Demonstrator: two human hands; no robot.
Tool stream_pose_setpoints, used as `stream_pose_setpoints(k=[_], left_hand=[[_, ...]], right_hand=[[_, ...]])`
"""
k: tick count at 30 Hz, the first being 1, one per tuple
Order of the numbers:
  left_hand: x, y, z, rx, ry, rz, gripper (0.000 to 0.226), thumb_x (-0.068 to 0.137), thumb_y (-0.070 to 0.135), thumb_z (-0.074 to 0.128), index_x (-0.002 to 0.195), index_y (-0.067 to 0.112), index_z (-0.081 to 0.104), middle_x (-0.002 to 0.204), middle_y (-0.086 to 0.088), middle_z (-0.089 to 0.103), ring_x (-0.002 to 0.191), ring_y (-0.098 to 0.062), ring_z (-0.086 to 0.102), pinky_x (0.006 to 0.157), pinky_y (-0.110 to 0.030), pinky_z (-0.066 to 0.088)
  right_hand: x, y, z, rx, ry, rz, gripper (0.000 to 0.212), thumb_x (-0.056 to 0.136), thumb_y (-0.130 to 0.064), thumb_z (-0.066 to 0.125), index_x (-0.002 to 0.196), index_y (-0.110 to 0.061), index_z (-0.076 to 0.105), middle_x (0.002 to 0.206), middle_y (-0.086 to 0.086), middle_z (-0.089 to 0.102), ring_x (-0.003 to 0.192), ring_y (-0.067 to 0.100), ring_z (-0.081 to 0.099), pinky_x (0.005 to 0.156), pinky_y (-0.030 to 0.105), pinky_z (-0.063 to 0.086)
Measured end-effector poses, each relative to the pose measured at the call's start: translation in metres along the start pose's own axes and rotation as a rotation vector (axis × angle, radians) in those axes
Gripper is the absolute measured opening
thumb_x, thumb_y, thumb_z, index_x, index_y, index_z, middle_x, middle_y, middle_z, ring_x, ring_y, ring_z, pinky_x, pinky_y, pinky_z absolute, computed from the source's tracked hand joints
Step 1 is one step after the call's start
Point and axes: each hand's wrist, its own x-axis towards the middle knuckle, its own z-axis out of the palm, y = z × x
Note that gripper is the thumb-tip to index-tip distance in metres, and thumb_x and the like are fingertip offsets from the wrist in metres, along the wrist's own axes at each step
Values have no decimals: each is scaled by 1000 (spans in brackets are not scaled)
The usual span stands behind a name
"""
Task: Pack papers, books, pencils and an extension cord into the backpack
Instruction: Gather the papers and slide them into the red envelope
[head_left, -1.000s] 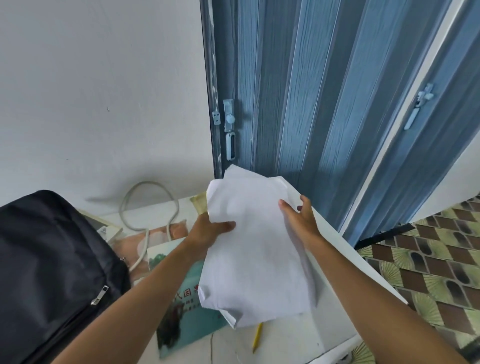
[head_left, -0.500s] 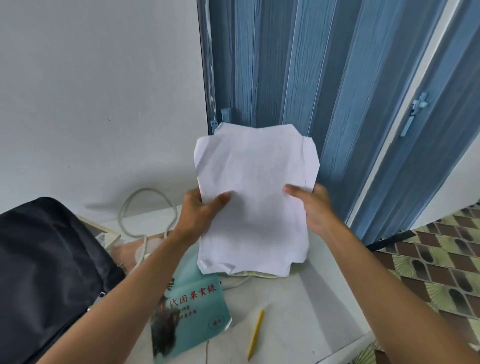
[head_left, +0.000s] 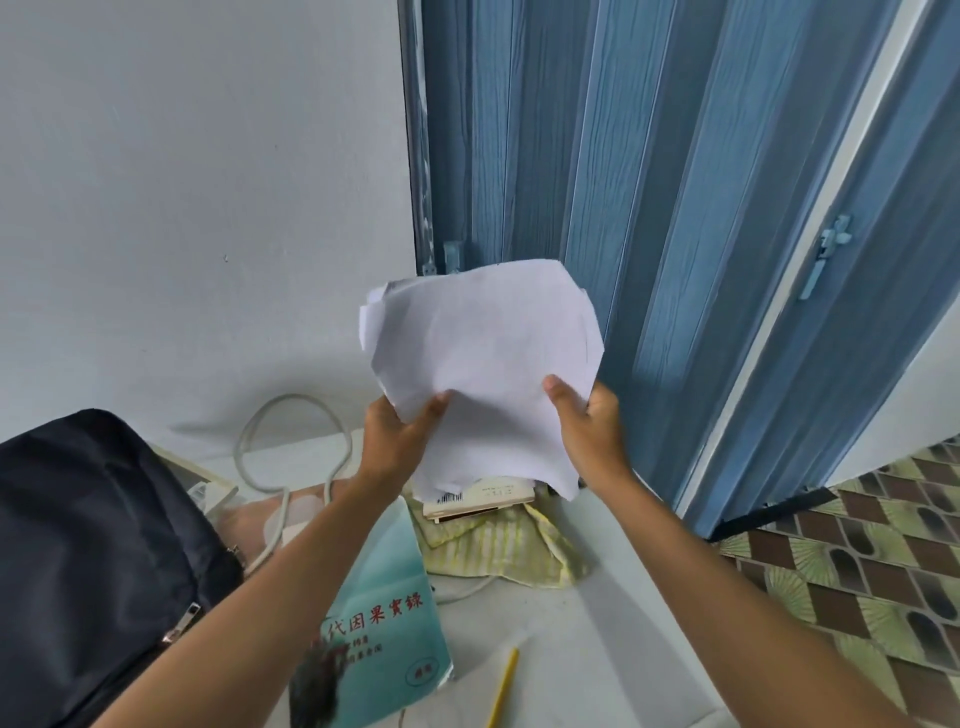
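**A:** Where are you in the packing?

**B:** On the papers, I'd judge. You hold the sheaf of papers (head_left: 483, 374) up in the air with both hands, to the right of the backpack (head_left: 98, 561) and well above it. Your left hand (head_left: 397, 441) pinches the sheaf's lower left edge, thumb on the near face; your right hand (head_left: 589, 426) grips its lower right edge the same way.

**A:** And everything else?

**B:** Not yet packed, by the look of it. Right of the backpack lie the teal book (head_left: 384, 618), the white cord (head_left: 270, 457) looped toward the wall, and farther right the yellow pencil (head_left: 503, 686). A smaller book (head_left: 480, 499) rests on a yellowish cloth (head_left: 498, 540) under the sheaf.

**A:** What does the next move call for?

**B:** You'll need to carry the sheaf left to the backpack. I cannot tell whether its zipper (head_left: 182, 621) is undone, so one hand may have to let go and hold the mouth apart. The sheets look limp and creased; keep them squared, or they could buckle going in.
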Motion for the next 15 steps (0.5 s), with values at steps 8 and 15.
stream_pose_setpoints(k=[8,15], left_hand=[[3,-1,-5,123,-72,-64,28,81,25,73,99,4,67,98,-13,71,92,-29,67,78,-42,56],[-13,16,-64,204,3,-15,37,83,12,72,117,9,59,105,-5,67,93,-22,64,73,-27,52]], right_hand=[[-1,13,-4,-138,-91,139,10,88,-14,66,98,-16,67,86,-12,67,80,2,63,67,19,46],[-1,-12,32,-130,-320,162,8,89,-23,67,97,-20,66,90,-8,69,86,13,66,69,24,50]])
